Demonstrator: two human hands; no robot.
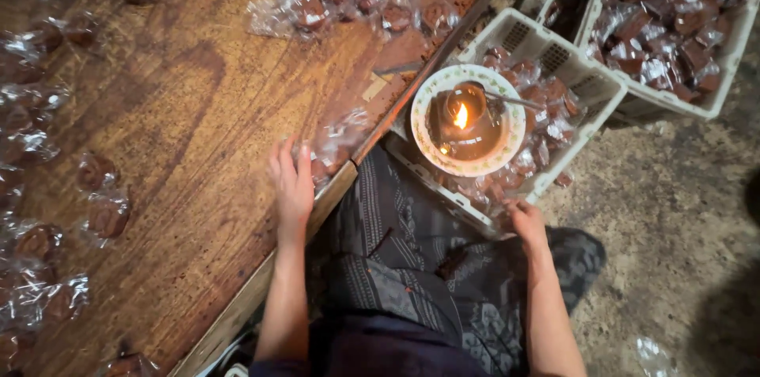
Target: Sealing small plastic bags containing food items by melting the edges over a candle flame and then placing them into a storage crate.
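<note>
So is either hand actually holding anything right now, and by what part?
Nothing is clearly held. The left hand lies flat on the wooden table beside a clear-wrapped brown piece. The right hand rests at the white crate's rim; any grip is hidden.

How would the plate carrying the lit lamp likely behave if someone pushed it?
The plate sits on the crate over lumpy wrapped sweets, so it would probably wobble or tip. The flame looks open, so jolting risks spills. It likely slides poorly.

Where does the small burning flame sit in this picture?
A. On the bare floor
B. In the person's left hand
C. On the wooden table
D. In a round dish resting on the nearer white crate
D: the flame burns in the round dish atop the nearer white crate.
</note>
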